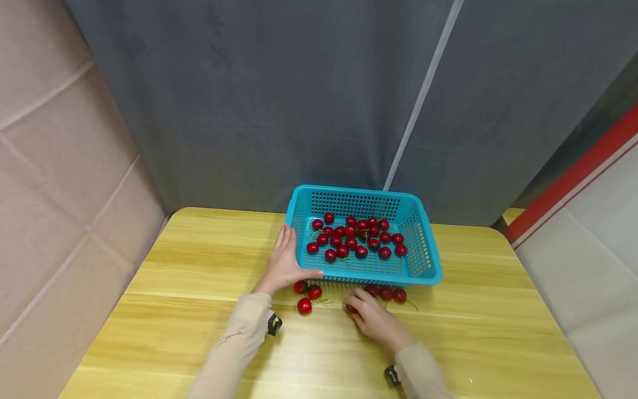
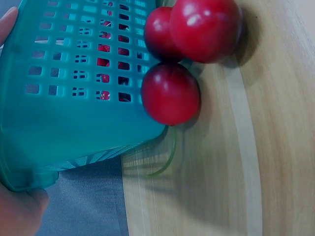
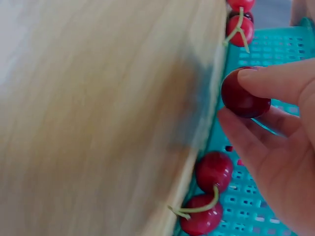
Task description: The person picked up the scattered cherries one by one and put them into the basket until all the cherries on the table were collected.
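A blue plastic basket (image 1: 369, 277) with several red cherries (image 1: 343, 251) inside stands at the back of the table. My left hand (image 1: 286, 263) holds its near left corner, thumb along the front rim and fingers against the left side. In front of the basket, my right hand (image 1: 371, 316) pinches a dark red cherry (image 3: 244, 93) between thumb and fingers. Three cherries (image 1: 304, 306) lie by my left wrist. Others (image 1: 386, 293) rest along the basket's front, beyond my right hand; in the right wrist view, two cherries (image 3: 214, 171) show stems.
The light wooden table (image 1: 199, 260) extends to both sides of the basket. A dark grey curtain (image 1: 279, 111) hangs right behind it. Pale padded panels (image 1: 65, 183) stand at the left, and a white wall (image 1: 593, 244) with a red strip at the right.
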A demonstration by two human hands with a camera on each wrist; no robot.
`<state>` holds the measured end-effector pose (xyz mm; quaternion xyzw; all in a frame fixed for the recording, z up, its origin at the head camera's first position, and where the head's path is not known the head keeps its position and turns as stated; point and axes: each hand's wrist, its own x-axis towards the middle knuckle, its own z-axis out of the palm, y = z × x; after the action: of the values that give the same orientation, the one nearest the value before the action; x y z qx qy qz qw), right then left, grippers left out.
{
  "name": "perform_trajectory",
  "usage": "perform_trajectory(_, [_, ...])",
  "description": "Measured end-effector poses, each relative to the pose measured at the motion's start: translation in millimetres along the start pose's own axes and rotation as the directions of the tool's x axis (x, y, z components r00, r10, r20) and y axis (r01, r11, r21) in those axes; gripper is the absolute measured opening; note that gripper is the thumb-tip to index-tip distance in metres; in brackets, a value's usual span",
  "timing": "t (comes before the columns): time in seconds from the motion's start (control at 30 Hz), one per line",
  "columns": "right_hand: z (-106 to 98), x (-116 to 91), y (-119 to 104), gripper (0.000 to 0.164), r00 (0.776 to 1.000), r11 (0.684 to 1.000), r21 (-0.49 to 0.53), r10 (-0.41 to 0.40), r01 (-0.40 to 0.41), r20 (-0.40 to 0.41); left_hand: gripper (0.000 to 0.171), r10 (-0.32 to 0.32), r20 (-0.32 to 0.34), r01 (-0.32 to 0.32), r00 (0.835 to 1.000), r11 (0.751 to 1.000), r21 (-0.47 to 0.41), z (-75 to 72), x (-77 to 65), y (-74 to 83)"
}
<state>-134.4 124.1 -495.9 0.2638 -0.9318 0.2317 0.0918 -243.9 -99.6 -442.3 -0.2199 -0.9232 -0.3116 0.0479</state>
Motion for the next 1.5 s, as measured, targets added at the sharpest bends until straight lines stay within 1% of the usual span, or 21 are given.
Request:
perform_trajectory(0.07, [-5.5,-2.8,-2.4,0.022,1.0,1.0,0.011,0.015,-0.015,0.02,0.132,-0.008,0.007,0.008,1.0,1.0,0.002,-0.3,0.4,0.0])
perform_trajectory(0.23, [-21.6,-8.9,-11.1,0.023,0.994,0.999,0.034,0.037,-0.041,0.103,0.129,-0.035,0.03,0.034,0.999,0.999,0.026,-0.4,2.1,-0.8])
perform_trajectory(0.3, [-29.9,-10.4,-14.5,0.024,0.993,0.997,0.059,0.032,-0.039,0.112,0.129,-0.039,0.036,0.037,0.999,0.999,0.035,-0.3,2.2,-1.3])
perform_trajectory(0.4, [-44.4,-10.4,-18.3,0.023,0.996,0.994,0.105,-0.002,-0.007,0.084,0.129,-0.038,0.038,0.036,0.999,0.998,0.046,0.6,2.0,-1.7])
perform_trajectory(0.47, [-54.7,-9.4,-19.8,0.024,0.997,0.992,0.12,-0.039,0.032,0.061,0.128,-0.03,0.038,0.028,0.999,0.998,0.052,1.2,1.7,-1.6])
perform_trajectory(0.67, [-85.5,-1.9,-22.2,0.028,0.99,0.984,0.114,-0.141,0.139,0.004,0.127,-0.013,0.032,0.011,0.999,0.998,0.054,2.5,0.6,-1.1])
perform_trajectory(0.77, [-100.0,4.1,-20.1,0.027,0.988,0.982,0.106,-0.154,0.153,-0.002,0.127,-0.023,0.041,0.021,0.999,0.999,0.049,2.6,-0.2,-1.5])
perform_trajectory(0.93, [-123.2,20.4,-11.2,0.027,0.99,0.989,0.05,-0.141,0.14,0.027,0.127,-0.039,0.044,0.037,0.998,0.998,0.045,2.6,-1.2,-1.3])
perform_trajectory(1.17, [-150.4,54.8,5.6,0.028,0.992,0.994,-0.005,-0.107,0.107,0.06,0.128,-0.034,0.016,0.033,0.999,0.998,0.049,3.1,-0.4,-1.4])
perform_trajectory(1.33, [-161.1,82.6,16.5,0.028,0.992,0.997,-0.022,-0.068,0.071,0.109,0.128,-0.031,0.011,0.03,0.999,0.998,0.06,3.8,0.8,-1.6])
perform_trajectory(1.5, [-165.0,109.8,28.1,0.027,0.986,0.999,-0.043,-0.026,0.034,0.162,0.128,-0.039,0.017,0.037,0.999,0.997,0.07,4.8,1.6,-0.7])
